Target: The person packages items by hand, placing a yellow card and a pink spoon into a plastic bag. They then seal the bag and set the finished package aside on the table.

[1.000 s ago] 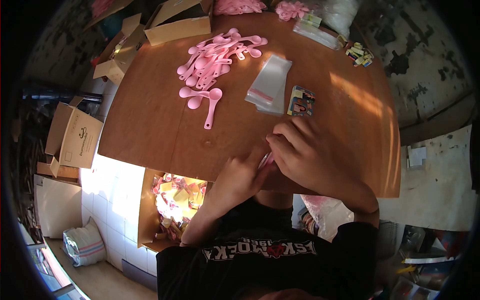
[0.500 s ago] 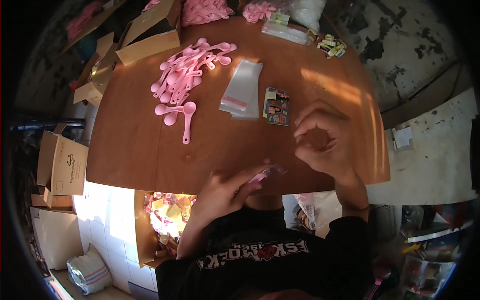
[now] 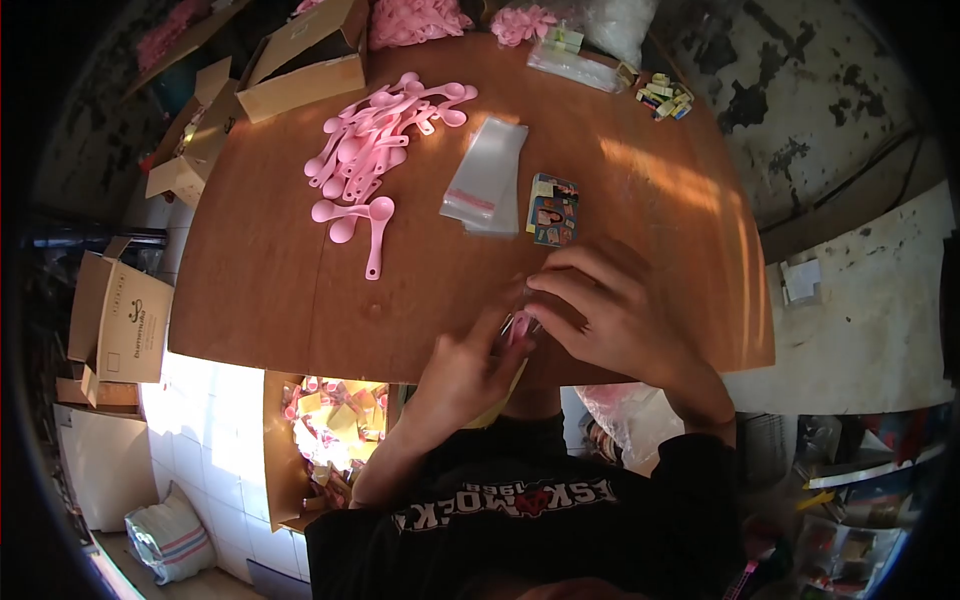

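Packet (image 3: pixel 520 326), pink spoon inside: I see right hand (image 3: pixel 612 312) back on it after lifting off, fingertips pinching it; left hand (image 3: pixel 462 375) keeps its pinch, so handling resumes.

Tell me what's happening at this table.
A person holds both hands together at the near edge of the brown table. The left hand and right hand pinch a small pink item between their fingertips; it seems to sit in clear wrapping. Farther back lie a pile of pink spoons, a stack of clear bags and some printed cards, all untouched.
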